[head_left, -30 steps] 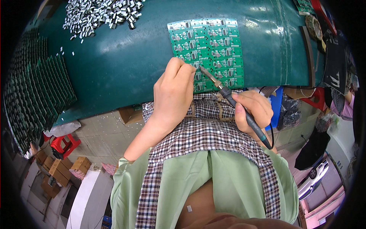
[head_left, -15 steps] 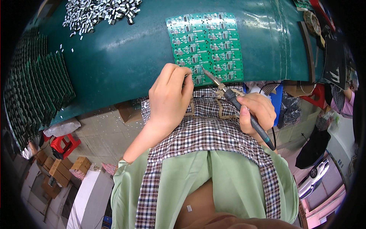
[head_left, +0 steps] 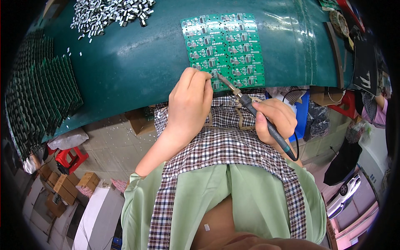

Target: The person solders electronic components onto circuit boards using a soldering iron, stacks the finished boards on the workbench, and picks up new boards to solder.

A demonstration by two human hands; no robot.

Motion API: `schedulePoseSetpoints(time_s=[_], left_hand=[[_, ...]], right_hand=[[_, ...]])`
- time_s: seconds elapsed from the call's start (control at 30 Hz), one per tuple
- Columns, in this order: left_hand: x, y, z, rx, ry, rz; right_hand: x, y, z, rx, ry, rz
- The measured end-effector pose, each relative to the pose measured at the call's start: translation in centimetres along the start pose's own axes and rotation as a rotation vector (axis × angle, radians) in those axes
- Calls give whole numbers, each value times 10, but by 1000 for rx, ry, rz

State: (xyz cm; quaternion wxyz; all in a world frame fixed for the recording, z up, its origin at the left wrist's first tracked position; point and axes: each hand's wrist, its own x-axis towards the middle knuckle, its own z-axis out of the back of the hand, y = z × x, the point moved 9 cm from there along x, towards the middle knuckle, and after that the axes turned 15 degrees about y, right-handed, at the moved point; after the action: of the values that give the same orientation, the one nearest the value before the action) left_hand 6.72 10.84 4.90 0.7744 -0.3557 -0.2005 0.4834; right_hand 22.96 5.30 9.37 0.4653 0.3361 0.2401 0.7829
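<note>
A panel of green circuit boards [head_left: 227,62], printed with rows of repeated small parts, lies flat near the table's front edge. My right hand [head_left: 275,121] is closed round the handle of a soldering iron [head_left: 254,109]. The iron slants up and left, its tip at the lower left part of the panel. Just left of that tip, my left hand [head_left: 189,100] hovers at the panel's edge with thumb and forefinger pinched together. Whatever is between those fingertips is too small to make out.
Small silver-and-white parts form a heap [head_left: 110,16] at the far left of the green table [head_left: 137,62]. Rows of upright circuit boards [head_left: 46,91] stand along the left side. A dark bar [head_left: 333,54] lies at the right. The iron's cable [head_left: 296,146] loops below my right hand.
The soldering iron and my right hand have shifted slightly left. My left hand has moved a little to the right, still pinched beside the iron's tip.
</note>
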Motion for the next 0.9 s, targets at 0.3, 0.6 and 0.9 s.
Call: schedulePoseSetpoints(time_s=[0.3,0.6,0.9], left_hand=[[-2,-11,3,238,-35,-33],[-12,-2,0,17,-33,-5],[-10,-2,-6,23,-46,-48]], right_hand=[[-5,4,-2,26,13,5],[-17,3,6,3,-22,42],[-17,-2,-1,17,-16,30]])
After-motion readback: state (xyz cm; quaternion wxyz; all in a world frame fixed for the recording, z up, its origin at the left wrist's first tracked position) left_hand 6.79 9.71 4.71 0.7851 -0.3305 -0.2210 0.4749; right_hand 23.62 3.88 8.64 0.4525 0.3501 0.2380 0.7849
